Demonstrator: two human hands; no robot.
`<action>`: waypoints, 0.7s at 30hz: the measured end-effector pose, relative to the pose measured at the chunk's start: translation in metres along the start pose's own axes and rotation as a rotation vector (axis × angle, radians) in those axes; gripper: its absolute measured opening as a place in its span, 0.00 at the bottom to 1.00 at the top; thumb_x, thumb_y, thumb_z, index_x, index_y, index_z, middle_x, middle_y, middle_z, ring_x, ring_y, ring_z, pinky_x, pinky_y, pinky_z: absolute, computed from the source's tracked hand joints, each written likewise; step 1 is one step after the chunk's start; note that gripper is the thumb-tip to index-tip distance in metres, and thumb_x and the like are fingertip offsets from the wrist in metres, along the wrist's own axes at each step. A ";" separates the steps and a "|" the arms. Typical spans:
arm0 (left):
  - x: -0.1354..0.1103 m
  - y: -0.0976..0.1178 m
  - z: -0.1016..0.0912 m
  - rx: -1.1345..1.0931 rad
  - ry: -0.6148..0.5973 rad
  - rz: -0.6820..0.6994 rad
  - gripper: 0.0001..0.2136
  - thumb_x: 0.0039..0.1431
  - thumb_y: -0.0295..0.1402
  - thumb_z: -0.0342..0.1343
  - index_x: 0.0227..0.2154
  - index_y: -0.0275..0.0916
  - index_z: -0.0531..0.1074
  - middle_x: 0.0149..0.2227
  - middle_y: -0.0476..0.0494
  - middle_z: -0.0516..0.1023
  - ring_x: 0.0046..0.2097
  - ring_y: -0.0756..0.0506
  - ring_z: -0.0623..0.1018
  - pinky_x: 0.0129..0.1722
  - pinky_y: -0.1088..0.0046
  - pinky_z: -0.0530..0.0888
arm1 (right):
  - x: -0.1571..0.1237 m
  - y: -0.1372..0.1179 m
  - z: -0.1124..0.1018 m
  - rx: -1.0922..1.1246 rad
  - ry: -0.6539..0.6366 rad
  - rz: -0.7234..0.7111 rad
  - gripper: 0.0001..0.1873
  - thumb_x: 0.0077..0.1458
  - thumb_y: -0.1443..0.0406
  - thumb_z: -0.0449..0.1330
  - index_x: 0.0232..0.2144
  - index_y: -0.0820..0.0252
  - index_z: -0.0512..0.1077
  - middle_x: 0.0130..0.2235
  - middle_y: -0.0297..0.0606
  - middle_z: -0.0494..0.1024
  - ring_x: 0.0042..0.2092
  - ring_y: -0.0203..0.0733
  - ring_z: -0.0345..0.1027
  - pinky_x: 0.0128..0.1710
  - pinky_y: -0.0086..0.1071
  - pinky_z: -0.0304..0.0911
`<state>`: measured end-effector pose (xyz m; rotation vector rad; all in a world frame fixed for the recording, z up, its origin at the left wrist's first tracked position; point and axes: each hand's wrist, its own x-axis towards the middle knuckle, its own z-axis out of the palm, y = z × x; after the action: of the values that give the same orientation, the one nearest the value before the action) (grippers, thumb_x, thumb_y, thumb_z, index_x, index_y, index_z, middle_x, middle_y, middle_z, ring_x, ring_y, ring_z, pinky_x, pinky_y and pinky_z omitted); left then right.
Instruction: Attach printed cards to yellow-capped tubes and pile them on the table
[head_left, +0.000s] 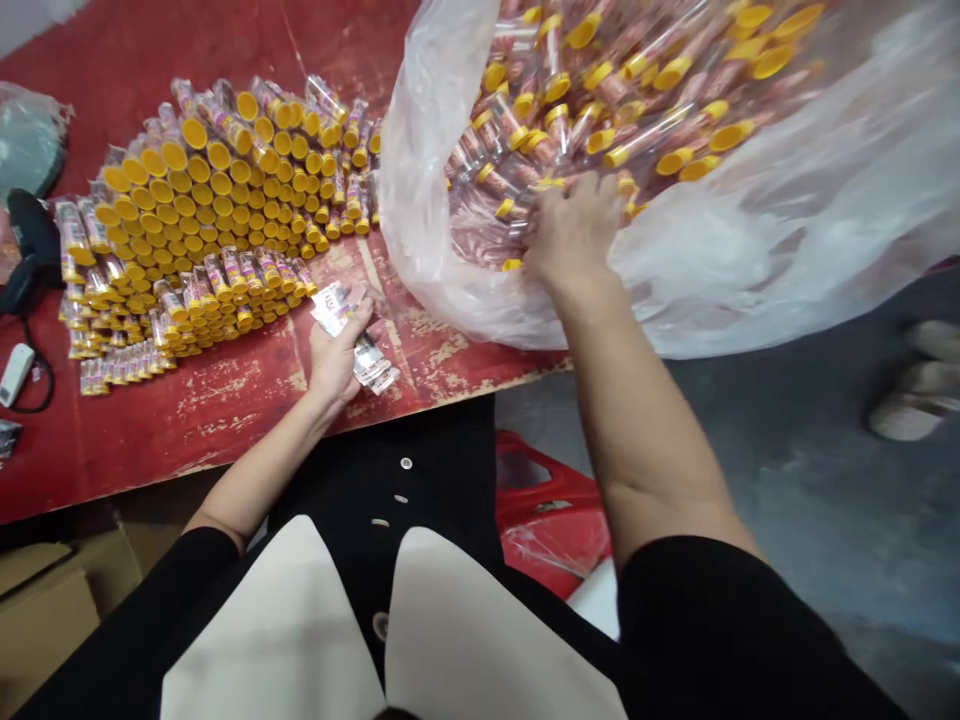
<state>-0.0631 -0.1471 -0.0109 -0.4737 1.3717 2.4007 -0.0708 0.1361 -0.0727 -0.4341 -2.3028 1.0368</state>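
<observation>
Reaching into a clear plastic bag (439, 215) at far right, the right hand (574, 235) is spreading its fingers over loose yellow-capped tubes (645, 125), likely light, stiff and slippery, best taken around the body; any grip is unclear. The left hand (337, 360) is curling around printed foil strips (367, 355), near a stacked pile of tubes (210, 200).

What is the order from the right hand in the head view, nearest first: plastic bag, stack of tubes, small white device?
1. Plastic bag: around the right hand.
2. Stack of tubes: left, on the table.
3. Small white device: far left.
</observation>
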 end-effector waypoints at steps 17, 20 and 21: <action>-0.013 0.001 0.005 0.040 -0.021 0.045 0.19 0.45 0.21 0.71 0.41 0.36 0.77 0.31 0.52 0.81 0.30 0.54 0.79 0.30 0.81 0.71 | -0.158 -0.117 -0.005 0.652 -0.007 0.147 0.16 0.60 0.55 0.63 0.47 0.53 0.75 0.45 0.38 0.80 0.47 0.40 0.76 0.49 0.36 0.74; -0.013 -0.001 0.001 0.045 0.007 0.034 0.19 0.44 0.23 0.72 0.41 0.37 0.76 0.28 0.54 0.79 0.25 0.56 0.75 0.24 0.82 0.66 | -0.165 -0.120 -0.002 0.667 -0.032 0.165 0.15 0.60 0.56 0.63 0.47 0.53 0.76 0.46 0.39 0.79 0.49 0.41 0.75 0.52 0.37 0.73; -0.012 -0.001 0.000 0.046 0.017 0.036 0.19 0.44 0.23 0.72 0.41 0.38 0.76 0.28 0.55 0.78 0.25 0.56 0.75 0.24 0.82 0.66 | -0.168 -0.123 -0.002 0.656 -0.041 0.165 0.15 0.60 0.56 0.63 0.48 0.53 0.76 0.47 0.39 0.78 0.51 0.42 0.74 0.54 0.38 0.73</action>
<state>-0.0518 -0.1479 -0.0060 -0.4619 1.4509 2.3928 0.0551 -0.0258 -0.0396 -0.3313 -1.8302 1.8003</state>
